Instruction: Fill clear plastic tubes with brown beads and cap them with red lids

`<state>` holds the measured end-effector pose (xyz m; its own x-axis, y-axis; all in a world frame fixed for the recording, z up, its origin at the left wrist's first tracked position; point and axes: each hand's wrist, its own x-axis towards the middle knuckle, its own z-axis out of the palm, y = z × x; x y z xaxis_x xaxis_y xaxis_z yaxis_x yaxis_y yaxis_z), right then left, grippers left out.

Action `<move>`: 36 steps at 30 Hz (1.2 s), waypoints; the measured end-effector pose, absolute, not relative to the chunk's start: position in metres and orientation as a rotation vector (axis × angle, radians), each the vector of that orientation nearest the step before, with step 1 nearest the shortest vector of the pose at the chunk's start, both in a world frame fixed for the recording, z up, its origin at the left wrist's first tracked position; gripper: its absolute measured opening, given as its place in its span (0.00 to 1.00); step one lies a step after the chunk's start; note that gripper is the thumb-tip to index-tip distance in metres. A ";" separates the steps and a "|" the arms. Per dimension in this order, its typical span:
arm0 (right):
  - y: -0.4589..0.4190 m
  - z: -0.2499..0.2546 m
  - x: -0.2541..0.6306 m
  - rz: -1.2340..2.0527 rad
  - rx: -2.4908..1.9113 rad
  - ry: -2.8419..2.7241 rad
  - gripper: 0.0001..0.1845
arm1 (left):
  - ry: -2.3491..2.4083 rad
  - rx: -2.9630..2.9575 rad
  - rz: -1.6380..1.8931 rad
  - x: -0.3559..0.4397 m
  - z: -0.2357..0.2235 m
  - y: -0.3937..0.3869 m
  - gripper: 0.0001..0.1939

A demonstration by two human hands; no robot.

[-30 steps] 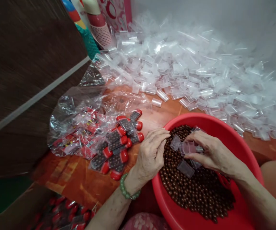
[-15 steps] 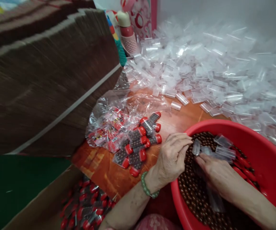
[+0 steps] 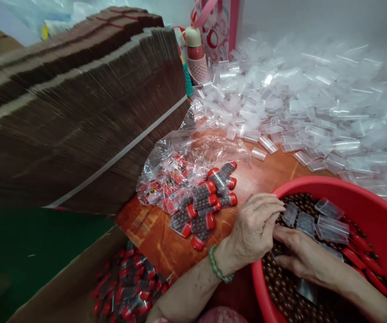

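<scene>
My left hand (image 3: 255, 226), with a green bead bracelet (image 3: 217, 267) at its wrist, is at the left rim of a red basin (image 3: 317, 181). Its fingers are bent and pressed together; what they hold, if anything, is hidden. Inside the basin my right hand (image 3: 306, 255) is low over brown balls (image 3: 285, 287), thumb and forefinger apart, the other fingers mostly hidden. The forefinger reaches close under the left fingertips. Around the hands lie several clear plastic cases (image 3: 331, 229) on the balls. Red caps (image 3: 364, 260) lie at the basin's right side.
Filled red-capped cases (image 3: 202, 208) lie on the orange table beside a clear bag (image 3: 166, 179). Many clear cases (image 3: 314, 107) are heaped behind. Strapped cardboard (image 3: 89, 125) stands at left, a bottle (image 3: 196, 54) at the back. More filled cases (image 3: 129, 282) lie in a box below.
The whole scene has shifted right and slightly down in view. Against the basin, my right hand has moved a little left, and its thumb now shows apart from the forefinger. My left hand stays at the rim.
</scene>
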<state>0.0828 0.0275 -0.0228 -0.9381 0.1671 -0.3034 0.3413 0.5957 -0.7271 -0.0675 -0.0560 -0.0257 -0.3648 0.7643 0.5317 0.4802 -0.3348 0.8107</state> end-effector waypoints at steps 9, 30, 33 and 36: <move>0.049 0.001 0.095 -1.508 0.518 2.656 0.18 | 1.658 1.607 1.715 -0.070 -0.023 -0.057 0.12; 0.065 0.033 0.112 -2.126 0.588 2.518 0.21 | 1.100 0.987 1.129 -0.053 0.011 -0.064 0.32; 0.064 0.035 0.113 -2.235 0.557 2.463 0.23 | 1.039 0.999 1.112 -0.050 0.014 -0.058 0.30; 0.064 0.035 0.115 -2.213 0.578 2.477 0.25 | 1.054 1.009 1.076 -0.050 0.013 -0.057 0.24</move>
